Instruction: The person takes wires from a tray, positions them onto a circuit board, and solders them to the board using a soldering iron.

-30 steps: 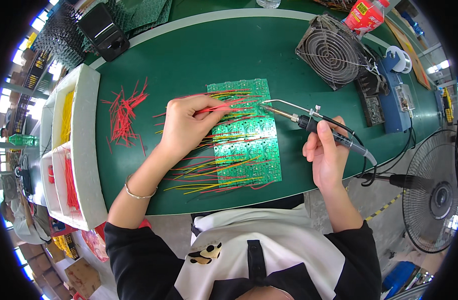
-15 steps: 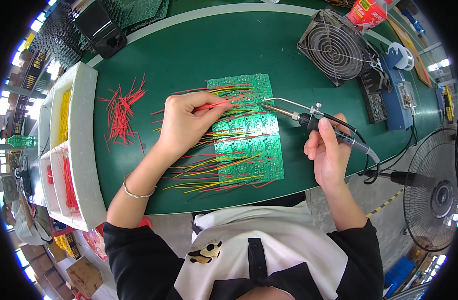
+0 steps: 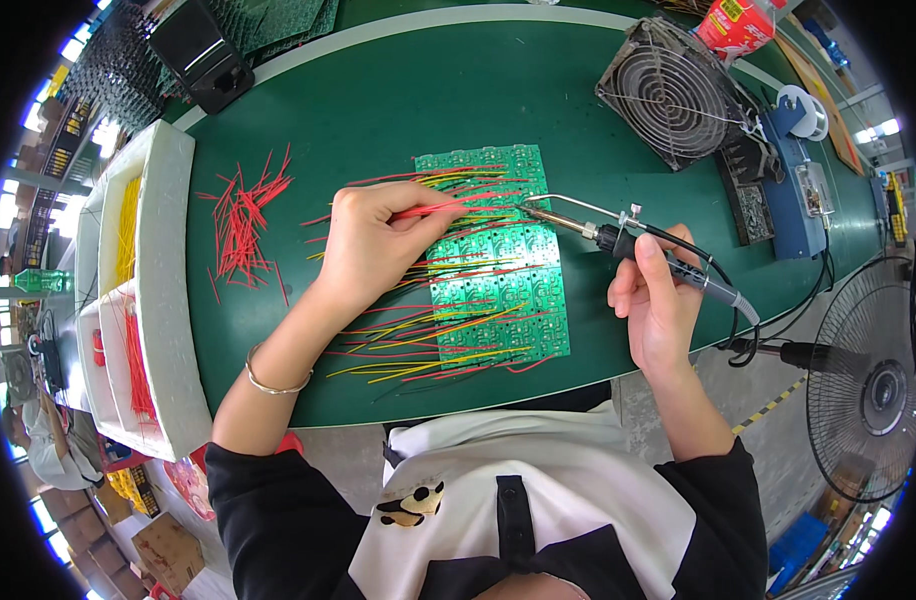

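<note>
A green circuit board panel [image 3: 523, 275] lies on the green table, with red, yellow and black wires trailing off its left side. My left hand [image 3: 378, 235] reaches over the panel's left edge, thumb and fingers pinched on red wire [image 3: 433, 209]. In my right hand [image 3: 660, 300] is a soldering iron [image 3: 618, 238], its handle gripped between thumb and fingers. A thin metal feed tube runs along the iron to its tip. That tip meets the upper right part of the panel, close to the end of the red wire.
Left of the panel lies a pile of loose red wires [image 3: 246, 225]. A white foam tray [image 3: 163, 290] holds yellow and red wires. At the back right stand a square fan [image 3: 668, 95], a blue solder feeder [image 3: 793, 185] and a red package [image 3: 735, 28]; a floor fan [image 3: 878, 385] is beyond the table's right edge.
The circuit board panel appears shifted very slightly to the right and up. Both hands keep their places and their grips, and the iron's tip stays at the same spot.
</note>
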